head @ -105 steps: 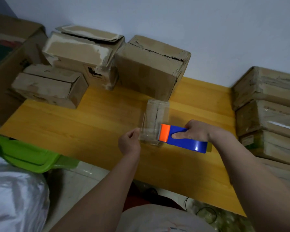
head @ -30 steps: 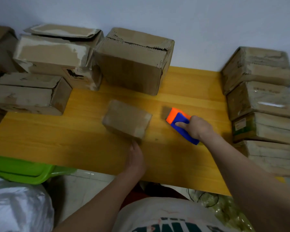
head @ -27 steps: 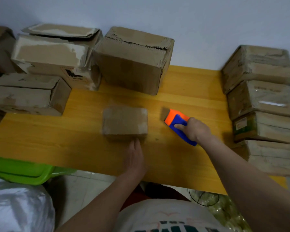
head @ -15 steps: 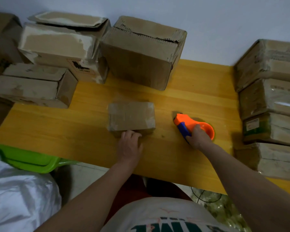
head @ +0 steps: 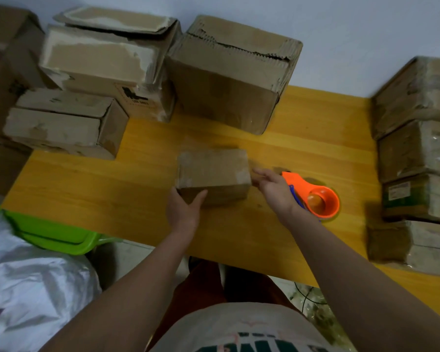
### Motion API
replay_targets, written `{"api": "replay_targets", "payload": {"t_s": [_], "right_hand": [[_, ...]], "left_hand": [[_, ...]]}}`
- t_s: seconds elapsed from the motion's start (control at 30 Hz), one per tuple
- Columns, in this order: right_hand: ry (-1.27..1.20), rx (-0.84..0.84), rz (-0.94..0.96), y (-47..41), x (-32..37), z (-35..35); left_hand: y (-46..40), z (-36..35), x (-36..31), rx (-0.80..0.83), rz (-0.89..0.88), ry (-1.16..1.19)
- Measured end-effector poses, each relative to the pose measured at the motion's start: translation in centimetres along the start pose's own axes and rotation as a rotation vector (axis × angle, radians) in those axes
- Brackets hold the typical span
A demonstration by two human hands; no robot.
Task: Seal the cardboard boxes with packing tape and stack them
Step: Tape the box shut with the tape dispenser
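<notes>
– Since half a second back, the right hand (head: 273, 189) has let go of the tape dispenser (head: 315, 196), which now lies on the table (head: 112, 189) just behind the wrist, and the fingers have reached out toward the small box (head: 214, 174).

– Are those fingers on it yet?

– Straight and spread, holding nothing; the tips are just beside the box's right end, though I cannot tell whether they touch. The left hand (head: 184, 210) grips the near left corner, thumb and fingers curled against the near face.

– How will the box handle?

– Light, I'd judge, since it is small enough for one hand. The cardboard looks worn and scuffed, so likely soft at the edges, not slippery. Any tape film on it could be slicker.

– Where to hold?

– One palm flat on each short end, fingers under the bottom edge, not squeezing the top, which might dent.

– And then?

– Probably onto the stack of taped boxes (head: 417, 153) beyond the right hand's fingertips, past the dispenser.
</notes>
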State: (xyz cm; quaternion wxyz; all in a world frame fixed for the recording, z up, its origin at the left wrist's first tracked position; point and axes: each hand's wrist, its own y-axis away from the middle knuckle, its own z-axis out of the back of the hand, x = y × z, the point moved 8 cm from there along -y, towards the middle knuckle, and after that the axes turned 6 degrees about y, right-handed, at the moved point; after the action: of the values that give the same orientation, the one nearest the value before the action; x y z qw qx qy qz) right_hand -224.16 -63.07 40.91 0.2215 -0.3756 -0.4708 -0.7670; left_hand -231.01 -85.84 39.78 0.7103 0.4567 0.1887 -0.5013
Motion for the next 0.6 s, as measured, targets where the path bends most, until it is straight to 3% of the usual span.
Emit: {"api": "replay_targets", "payload": {"t_s": [0.17,0.4,0.5,0.6], "right_hand": [[-0.059,-0.04,-0.065,-0.2,1.4,0.8],[-0.084,-0.037,-0.176,0.9,-0.9,-0.7],[0.072,-0.09,-0.068,0.9,0.1,-0.3],[0.498,-0.297,0.29,2.0,3.4,0.7]], "left_hand": [[-0.5,2.6,-4.0,-0.162,-0.166,-0.125],[-2.7,1.7,-4.2,0.031,-0.086,-0.336],[-1.4,1.1,-6.9,0.061,-0.458,-0.463],[1.0,-3.0,-8.2,0.376,-0.858,-0.745]]}}
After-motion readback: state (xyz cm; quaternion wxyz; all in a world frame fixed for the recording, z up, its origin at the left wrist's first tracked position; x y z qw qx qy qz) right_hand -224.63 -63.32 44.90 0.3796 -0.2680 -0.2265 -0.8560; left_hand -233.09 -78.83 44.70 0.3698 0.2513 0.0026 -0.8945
